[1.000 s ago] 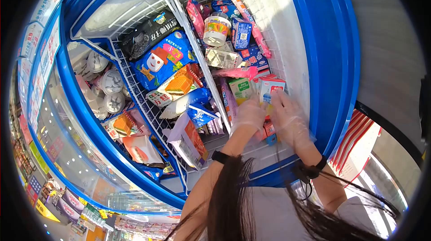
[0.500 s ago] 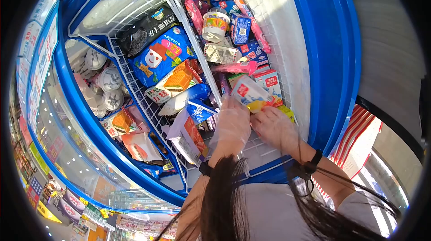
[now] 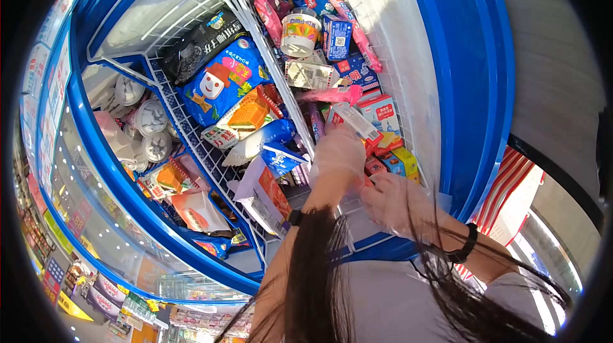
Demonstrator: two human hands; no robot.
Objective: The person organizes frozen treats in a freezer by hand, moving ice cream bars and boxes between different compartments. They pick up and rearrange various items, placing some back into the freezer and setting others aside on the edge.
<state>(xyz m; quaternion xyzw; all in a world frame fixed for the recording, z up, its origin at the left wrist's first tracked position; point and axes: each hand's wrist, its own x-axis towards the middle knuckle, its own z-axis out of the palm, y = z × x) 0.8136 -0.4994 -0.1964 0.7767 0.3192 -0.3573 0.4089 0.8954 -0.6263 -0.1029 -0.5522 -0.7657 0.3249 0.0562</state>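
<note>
A white barcoded box (image 3: 356, 121) sits tilted near the centre of my view, just above the left hand (image 3: 340, 154), whose gloved fingers are curled closed on its lower left side. Below and right of it I see the right hand (image 3: 394, 199), half curled and apart from the box; I can't tell whether it grips anything. A red-and-white carton (image 3: 385, 118) lies right of the box, a yellow pack (image 3: 407, 163) lower down, a pink packet (image 3: 332, 94) above, all inside the blue-rimmed freezer (image 3: 463, 87).
</note>
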